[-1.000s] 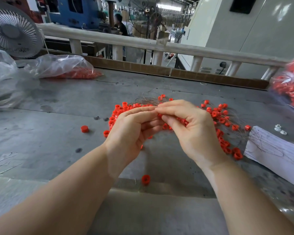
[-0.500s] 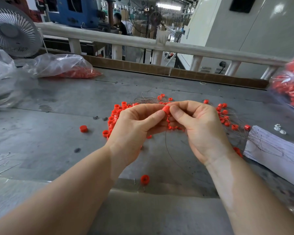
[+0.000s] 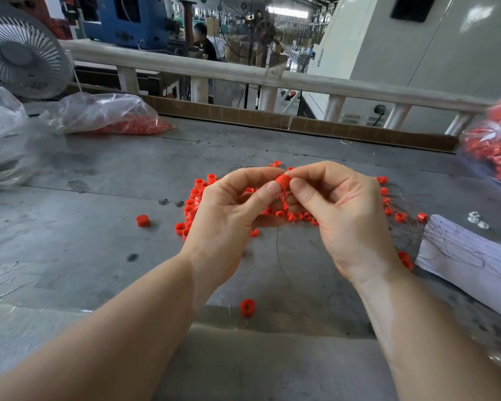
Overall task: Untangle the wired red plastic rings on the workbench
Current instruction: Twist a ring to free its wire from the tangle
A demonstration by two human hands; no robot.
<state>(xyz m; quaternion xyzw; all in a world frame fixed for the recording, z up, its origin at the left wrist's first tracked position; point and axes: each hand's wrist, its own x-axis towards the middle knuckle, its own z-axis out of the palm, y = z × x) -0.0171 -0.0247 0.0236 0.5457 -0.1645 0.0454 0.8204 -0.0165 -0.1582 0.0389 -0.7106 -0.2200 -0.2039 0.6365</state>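
Observation:
A tangle of small red plastic rings on thin wires (image 3: pixel 194 204) lies spread on the grey workbench (image 3: pixel 84 233), partly hidden behind my hands. My left hand (image 3: pixel 232 215) and my right hand (image 3: pixel 339 209) are raised just above the pile, fingertips together. Between them they pinch one red ring (image 3: pixel 282 182), thumbs and forefingers on either side of it. A thin wire hangs down from the hands toward the bench. More wired rings (image 3: pixel 399 217) trail off to the right.
Loose red rings lie at the left (image 3: pixel 142 220) and near the front edge (image 3: pixel 247 307). Clear bags of red parts sit at the back left (image 3: pixel 113 114) and far right (image 3: pixel 495 149). A white paper (image 3: pixel 469 256) lies right; a fan (image 3: pixel 18 50) stands back left.
Both hands have turned palms more toward me and lifted one red ring clear of the pile; a second ago the fingers were closed over the tangle with no ring showing between them.

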